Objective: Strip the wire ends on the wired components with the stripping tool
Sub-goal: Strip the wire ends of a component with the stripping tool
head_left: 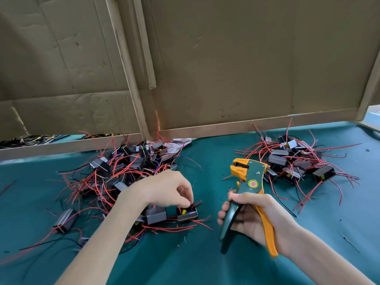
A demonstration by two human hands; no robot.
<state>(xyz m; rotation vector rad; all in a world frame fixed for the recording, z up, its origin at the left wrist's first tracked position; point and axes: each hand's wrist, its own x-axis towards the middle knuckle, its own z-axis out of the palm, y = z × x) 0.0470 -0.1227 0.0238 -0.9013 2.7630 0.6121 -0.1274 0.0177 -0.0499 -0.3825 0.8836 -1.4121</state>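
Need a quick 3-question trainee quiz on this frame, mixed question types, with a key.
1. True or false: the right hand grips the wire stripper by its handles, head pointing away from the person.
2. The left hand pinches at a wired component that lies: A) in the stripper's head; B) on the green table cover, beside the left pile; C) in the right hand.
3. Fill in: most loose wires in the right pile are ____.
Key: 1 true; 2 B; 3 red.
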